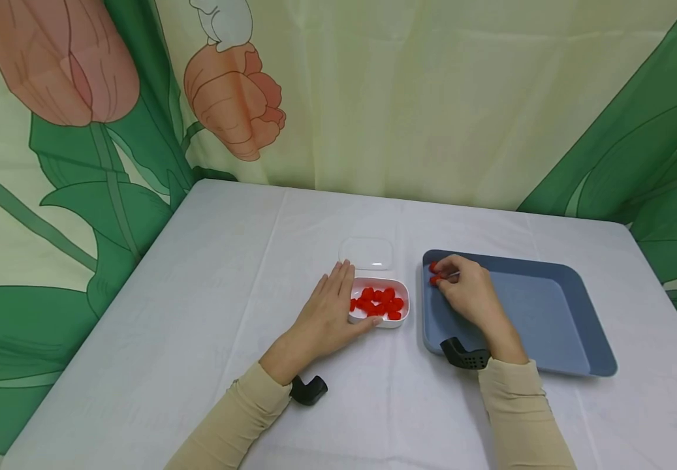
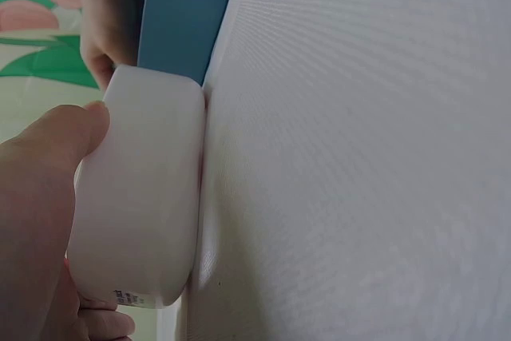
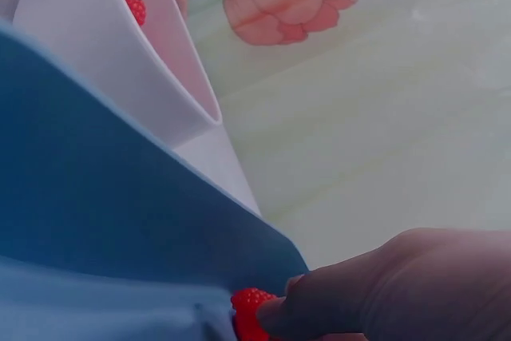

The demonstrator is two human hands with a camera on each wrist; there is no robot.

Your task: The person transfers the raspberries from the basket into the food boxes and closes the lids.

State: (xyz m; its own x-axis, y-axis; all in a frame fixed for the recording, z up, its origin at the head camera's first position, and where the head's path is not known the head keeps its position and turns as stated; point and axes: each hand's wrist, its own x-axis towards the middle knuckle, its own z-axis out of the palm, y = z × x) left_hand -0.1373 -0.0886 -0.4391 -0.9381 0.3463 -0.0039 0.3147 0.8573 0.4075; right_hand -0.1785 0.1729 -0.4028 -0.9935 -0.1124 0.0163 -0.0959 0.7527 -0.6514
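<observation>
A small white box [image 1: 403, 320] holds several red raspberries [image 1: 380, 308] and stands on the table left of a blue tray. My left hand [image 1: 329, 313] rests against it, fingers straight along its left end. Its thumb [image 2: 76, 129] lies at the near rim in the left wrist view. Over the far left corner of the blue tray [image 1: 526, 313], my right hand [image 1: 470, 290] pinches a raspberry [image 3: 249, 309] between thumb and fingers. Another raspberry [image 1: 433, 267] shows just beyond those fingertips, by the tray's left wall.
A clear plastic lid [image 1: 366, 253] lies on the white-covered table [image 1: 185, 313] behind the box. A narrow strip of cloth separates box and tray. A curtain [image 1: 403, 98] printed with flowers and leaves hangs behind the table.
</observation>
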